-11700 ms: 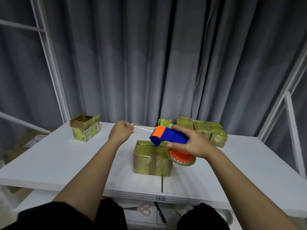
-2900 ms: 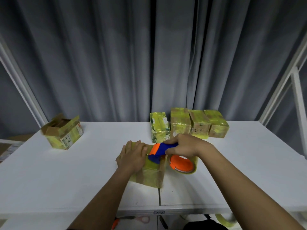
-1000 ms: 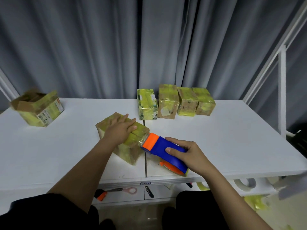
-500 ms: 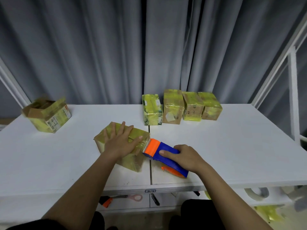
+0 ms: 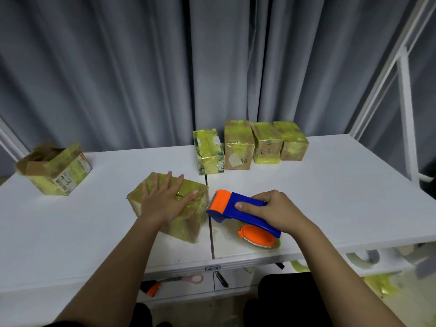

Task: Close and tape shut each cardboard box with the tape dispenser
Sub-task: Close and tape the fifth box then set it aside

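Note:
A closed cardboard box (image 5: 188, 223) wrapped in yellowish tape sits near the front middle of the white table (image 5: 330, 197). My left hand (image 5: 165, 199) presses flat on its top, fingers spread. My right hand (image 5: 273, 212) grips the blue and orange tape dispenser (image 5: 236, 208) just right of the box; its orange toothed end points at the box's right edge, a small gap apart. The orange tape roll (image 5: 258, 237) rests on the table. An open-flapped box (image 5: 55, 171) marked 4-3 stands at the far left.
Several taped boxes (image 5: 250, 145) stand in a row at the back middle against the grey curtain. A white frame post (image 5: 405, 119) rises at the right. Scissors (image 5: 179, 279) and a pen lie on the shelf under the table.
The dispenser's head has drawn slightly away from the box's right edge. My left hand stays flat on the box top. The view has shifted a little.

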